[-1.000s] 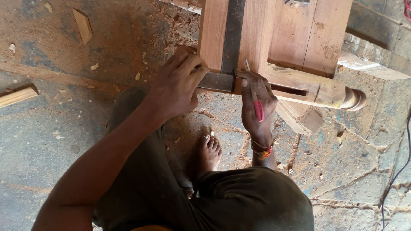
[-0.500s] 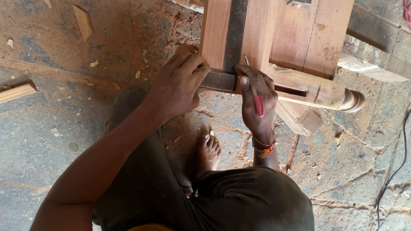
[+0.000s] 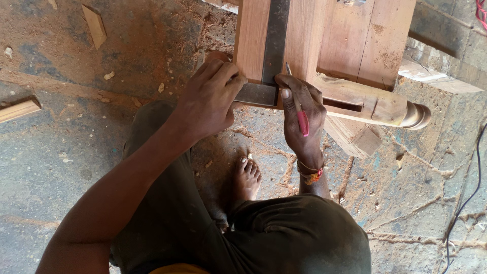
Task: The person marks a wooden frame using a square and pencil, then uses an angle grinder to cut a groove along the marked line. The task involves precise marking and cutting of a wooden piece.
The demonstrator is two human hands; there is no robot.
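Note:
A reddish wooden plank (image 3: 251,40) lies across a frame, with a metal try square (image 3: 276,40) laid flat on it, blade pointing away from me. My left hand (image 3: 208,99) presses the square's stock against the plank's near end. My right hand (image 3: 302,122) holds a pencil with a red end (image 3: 299,109). Its tip rests on the wood just right of the blade. A bead bracelet sits on my right wrist.
A turned wooden leg (image 3: 385,106) with a mortise slot runs right under the boards. My bare foot (image 3: 247,175) stands on the sawdust-strewn concrete floor. Wood offcuts (image 3: 94,25) lie at upper left, one (image 3: 18,109) at the left edge. A black cable (image 3: 469,193) trails at right.
Both hands stay on the square and pencil in nearly the same place. The pencil tip has edged slightly farther along the blade.

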